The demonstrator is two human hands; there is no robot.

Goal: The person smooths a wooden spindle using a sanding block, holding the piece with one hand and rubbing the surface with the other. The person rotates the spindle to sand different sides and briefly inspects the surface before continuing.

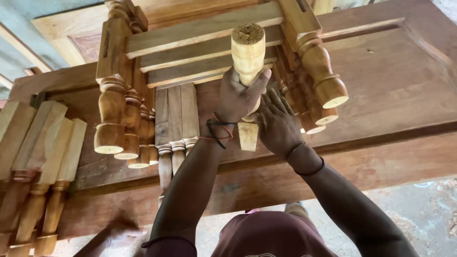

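Across the whole view lies a broad dark wooden door panel (390, 85) that serves as the tabletop, with a paler panel (71, 28) beyond it. On top sit stacks of turned wooden legs: one pile (119, 119) at the left of centre, another (319, 81) at the right, with flat slats (200, 43) bridging them, and more legs (38, 157) at the far left edge.

Near the middle, a pale turned leg (248, 52) stands almost upright, its long axis running away from the camera, its rough round end pointing up and its square lower end (248, 136) resting against the panel. The left hand (236, 97) is clenched around the leg's narrow waist, a cord around the wrist. The right hand (276, 121) lies open, fingers spread, pressing just beside the leg's lower part.

Another person's hand (121, 234) rests at the bottom left.
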